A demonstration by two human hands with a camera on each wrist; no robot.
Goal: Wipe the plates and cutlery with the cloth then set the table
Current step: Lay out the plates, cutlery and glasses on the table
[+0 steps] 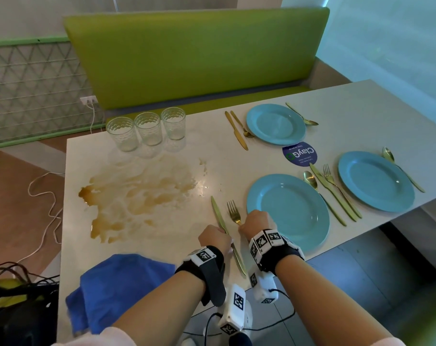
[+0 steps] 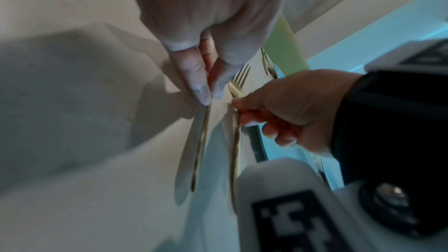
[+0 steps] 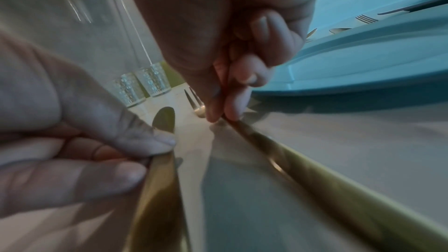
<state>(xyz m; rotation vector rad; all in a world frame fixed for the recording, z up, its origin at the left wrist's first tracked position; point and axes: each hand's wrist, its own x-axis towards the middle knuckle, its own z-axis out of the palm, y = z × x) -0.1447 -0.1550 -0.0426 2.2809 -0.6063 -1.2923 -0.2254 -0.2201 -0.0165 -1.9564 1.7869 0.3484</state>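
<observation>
A gold knife [image 1: 222,222] and a gold fork [image 1: 234,212] lie side by side on the white table [image 1: 177,171], just left of the nearest blue plate [image 1: 288,211]. My left hand [image 1: 220,232] pinches the knife at mid-length. My right hand [image 1: 241,227] pinches the fork's handle just below the tines. In the left wrist view my left hand [image 2: 209,96] pinches the knife [image 2: 200,145], and the right hand [image 2: 238,110] holds the fork [image 2: 234,147]. The right wrist view shows my right hand [image 3: 221,117] pinching the fork handle [image 3: 315,175]. The blue cloth [image 1: 117,283] lies at the table's near left edge.
A brown spill [image 1: 137,196] covers the table's left middle, with three glasses [image 1: 148,128] behind it. Two more blue plates [image 1: 275,123] [image 1: 375,181] with gold cutlery sit at the right. A round blue sticker [image 1: 299,153] lies between the plates. A green bench [image 1: 197,56] stands behind the table.
</observation>
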